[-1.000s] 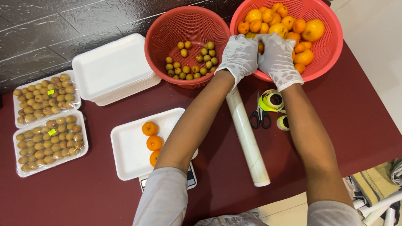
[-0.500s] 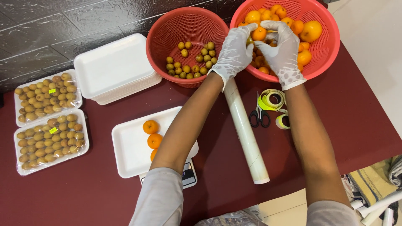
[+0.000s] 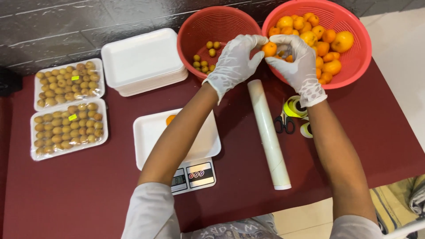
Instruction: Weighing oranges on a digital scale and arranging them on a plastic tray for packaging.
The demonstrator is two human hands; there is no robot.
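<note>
- The small orange fruit (image 3: 268, 48) sits at the left rim of the far-right red basket (image 3: 354, 66), pinched between both gloved hands.
- The left hand (image 3: 234, 62) and right hand (image 3: 297, 62) close their fingertips on it.
- It looks light, firm and smooth-skinned; gripping its sides seems best.
- A white tray (image 3: 150, 132) rests on the scale (image 3: 192, 175), nearer and to the left.

gloves (image 3: 234, 62): white
held fruit (image 3: 268, 48): orange
baskets (image 3: 361, 66): coral red, perforated
worktop (image 3: 88, 190): dark maroon
foam trays (image 3: 141, 62): white
small fruits (image 3: 66, 126): yellow-brown
tape rolls (image 3: 293, 108): yellow
</note>
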